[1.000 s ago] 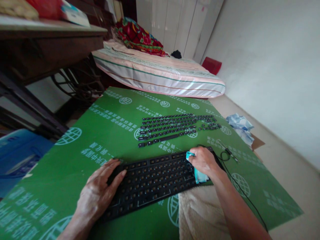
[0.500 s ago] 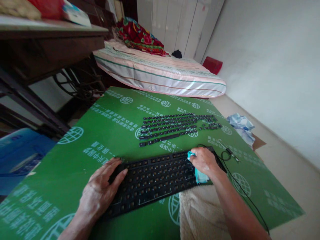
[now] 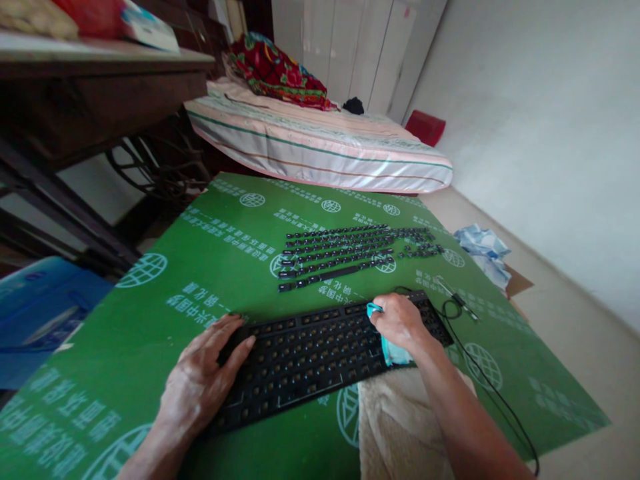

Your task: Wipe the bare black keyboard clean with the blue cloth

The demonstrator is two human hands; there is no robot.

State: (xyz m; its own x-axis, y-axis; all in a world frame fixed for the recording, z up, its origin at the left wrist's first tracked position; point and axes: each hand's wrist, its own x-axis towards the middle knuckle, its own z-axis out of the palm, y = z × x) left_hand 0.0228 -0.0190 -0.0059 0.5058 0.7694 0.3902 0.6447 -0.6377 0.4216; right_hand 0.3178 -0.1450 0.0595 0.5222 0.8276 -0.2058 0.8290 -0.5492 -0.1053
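A black keyboard, its keycaps off and its switch sockets bare, lies at a slant on the green tabletop. My left hand grips its left end, thumb on top and the fingers over the far edge. Near the keyboard's right part, my right hand is closed around a teal cloth, which rests on the sockets. Part of the cloth is hidden under that hand. Beyond the keyboard, loose black keycaps are laid out in rows.
A cable runs off the keyboard's right side, past a thin tool. Beige plush fabric lies at the near edge. A bed stands behind, a blue box at left, crumpled plastic at right.
My right hand has slid a little to the left over the keyboard with the teal cloth, uncovering more of the right end. My left hand keeps its place.
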